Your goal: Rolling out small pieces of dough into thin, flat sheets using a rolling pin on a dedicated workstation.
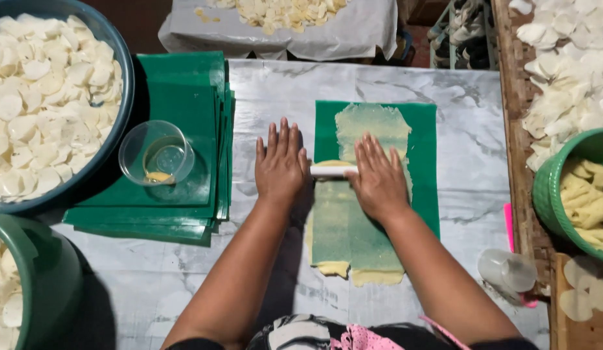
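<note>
White roller [332,171] lying crosswise — left hand [280,165], right hand [379,178] flat on it

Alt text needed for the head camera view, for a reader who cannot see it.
Two bare hands, left hand and right hand, press a white roller across thin yellow dough on a green sheet on a marble-patterned table. A stack of green sheets bearing a clear cup lies left.
</note>
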